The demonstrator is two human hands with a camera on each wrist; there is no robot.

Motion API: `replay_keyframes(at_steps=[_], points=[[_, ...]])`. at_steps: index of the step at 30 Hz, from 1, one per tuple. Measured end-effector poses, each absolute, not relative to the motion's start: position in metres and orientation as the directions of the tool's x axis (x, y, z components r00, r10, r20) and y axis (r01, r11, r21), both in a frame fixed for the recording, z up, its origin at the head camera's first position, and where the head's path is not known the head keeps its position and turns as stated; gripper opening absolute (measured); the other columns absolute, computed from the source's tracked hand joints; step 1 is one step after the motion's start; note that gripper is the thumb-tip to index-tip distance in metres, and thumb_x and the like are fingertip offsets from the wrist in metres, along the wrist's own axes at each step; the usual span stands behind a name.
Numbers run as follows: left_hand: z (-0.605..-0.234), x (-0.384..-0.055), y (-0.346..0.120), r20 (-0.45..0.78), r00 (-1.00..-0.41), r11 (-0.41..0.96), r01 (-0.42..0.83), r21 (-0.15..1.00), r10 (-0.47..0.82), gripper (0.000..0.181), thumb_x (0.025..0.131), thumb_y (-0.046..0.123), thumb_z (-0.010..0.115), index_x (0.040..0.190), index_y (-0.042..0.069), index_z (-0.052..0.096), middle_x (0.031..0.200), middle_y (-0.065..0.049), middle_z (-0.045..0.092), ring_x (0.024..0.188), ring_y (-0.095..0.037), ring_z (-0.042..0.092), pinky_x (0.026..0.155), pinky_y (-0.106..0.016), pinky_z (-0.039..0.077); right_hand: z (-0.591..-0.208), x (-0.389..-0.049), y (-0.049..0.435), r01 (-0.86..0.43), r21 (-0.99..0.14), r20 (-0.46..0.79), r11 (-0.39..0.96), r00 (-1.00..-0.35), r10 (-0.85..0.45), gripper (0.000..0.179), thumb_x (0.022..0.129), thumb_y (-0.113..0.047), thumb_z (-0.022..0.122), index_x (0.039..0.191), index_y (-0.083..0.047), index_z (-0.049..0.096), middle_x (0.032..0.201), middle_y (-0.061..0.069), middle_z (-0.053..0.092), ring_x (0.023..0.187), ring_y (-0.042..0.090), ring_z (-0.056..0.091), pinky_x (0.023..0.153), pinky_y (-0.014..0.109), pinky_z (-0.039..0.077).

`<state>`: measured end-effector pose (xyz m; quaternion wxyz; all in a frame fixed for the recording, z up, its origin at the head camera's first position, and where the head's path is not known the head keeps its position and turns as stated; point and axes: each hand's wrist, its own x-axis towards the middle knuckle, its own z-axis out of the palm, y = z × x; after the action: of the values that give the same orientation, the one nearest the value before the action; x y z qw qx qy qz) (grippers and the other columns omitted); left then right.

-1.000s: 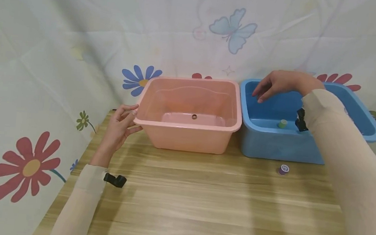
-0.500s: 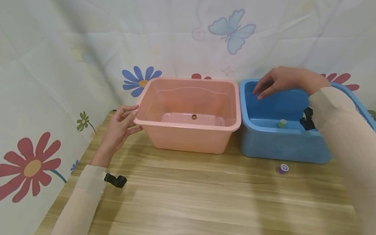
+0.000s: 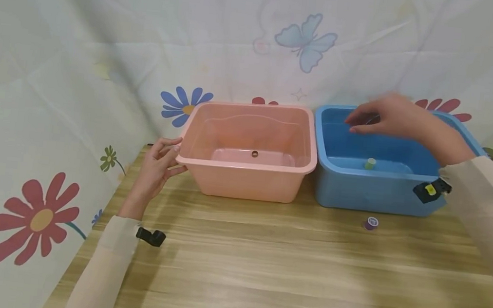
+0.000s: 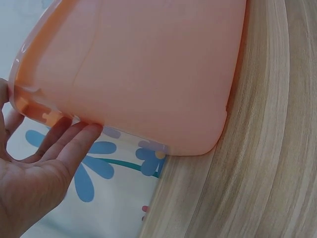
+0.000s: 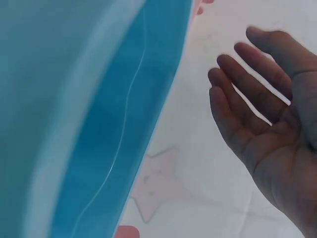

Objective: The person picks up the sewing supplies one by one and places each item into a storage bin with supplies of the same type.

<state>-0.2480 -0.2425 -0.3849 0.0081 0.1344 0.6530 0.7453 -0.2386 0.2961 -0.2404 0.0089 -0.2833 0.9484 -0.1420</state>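
Note:
At the left end of the pink plastic tub (image 3: 244, 183), my left hand (image 3: 155, 168) holds the rim at the near corner. In the left wrist view its fingers (image 4: 81, 139) reach under that rim, with the thumb at the view's edge. My right hand (image 3: 401, 118) hovers above the blue plastic tub (image 3: 379, 192), fingers loosely bent and nothing between them. The right wrist view shows its palm (image 5: 277, 148) bare. A small pale-green cylinder (image 3: 370, 164) is inside the blue tub. Within the pink one lies a small brown ring-like piece (image 3: 254, 153).
A small purple cylinder with a white ringed top (image 3: 371, 223) stands on the wooden table (image 3: 236, 270) in front of the blue tub. Both tubs stand side by side near the patterned cloth (image 3: 239, 41) behind the table. Each wrist carries a black camera.
My right hand has shifted right over the blue tub, and its forearm has swung right, uncovering more of the tub's front. The left hand stays at the pink rim.

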Motion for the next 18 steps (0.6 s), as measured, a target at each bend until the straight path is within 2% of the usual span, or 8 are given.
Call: replay_keyframes(at_steps=[5,11,14,18], points=[[-0.385,-0.247,-0.242,0.192,-0.963,-0.148,0.165,0.975,0.188,0.025,0.104,0.017,0.059,0.126,0.005,0.057,0.138,-0.014,0.054,0.105,-0.028,0.072,0.083,-0.041,0.062,-0.248,-0.209,0.299,-0.519,-0.288,0.178,0.805,-0.855,-0.487,0.028,0.094,-0.017,0.076,0.120,-0.008,0.074,0.113,0.012,0.074,0.101,0.031,0.073,0.088,0.053,0.060],[-0.385,-0.248,-0.242,0.207,-0.959,-0.165,0.177,0.970,0.192,0.026,0.105,0.017,0.059,0.127,0.004,0.056,0.137,-0.015,0.055,0.105,-0.029,0.072,0.082,-0.040,0.062,-0.257,-0.176,0.299,-0.480,-0.283,0.250,0.831,-0.873,-0.419,0.029,0.094,-0.021,0.076,0.121,-0.015,0.074,0.114,0.005,0.075,0.100,0.024,0.071,0.083,0.049,0.059],[-0.386,-0.249,-0.242,0.208,-0.959,-0.162,0.178,0.971,0.195,0.028,0.105,0.017,0.059,0.130,0.004,0.056,0.135,-0.015,0.055,0.101,-0.026,0.073,0.082,-0.040,0.063,-0.263,-0.163,0.299,-0.479,-0.307,0.300,0.822,-0.869,-0.394,0.029,0.091,-0.020,0.079,0.120,-0.017,0.075,0.112,0.002,0.076,0.100,0.022,0.071,0.081,0.039,0.058],[-0.387,-0.248,-0.244,0.209,-0.959,-0.156,0.180,0.971,0.193,0.029,0.105,0.016,0.058,0.131,0.003,0.055,0.134,-0.014,0.055,0.097,-0.021,0.073,0.082,-0.039,0.063,-0.273,-0.149,0.296,-0.490,-0.324,0.360,0.809,-0.855,-0.374,0.030,0.088,-0.016,0.082,0.117,-0.019,0.077,0.109,-0.002,0.076,0.098,0.019,0.071,0.077,0.016,0.051]])
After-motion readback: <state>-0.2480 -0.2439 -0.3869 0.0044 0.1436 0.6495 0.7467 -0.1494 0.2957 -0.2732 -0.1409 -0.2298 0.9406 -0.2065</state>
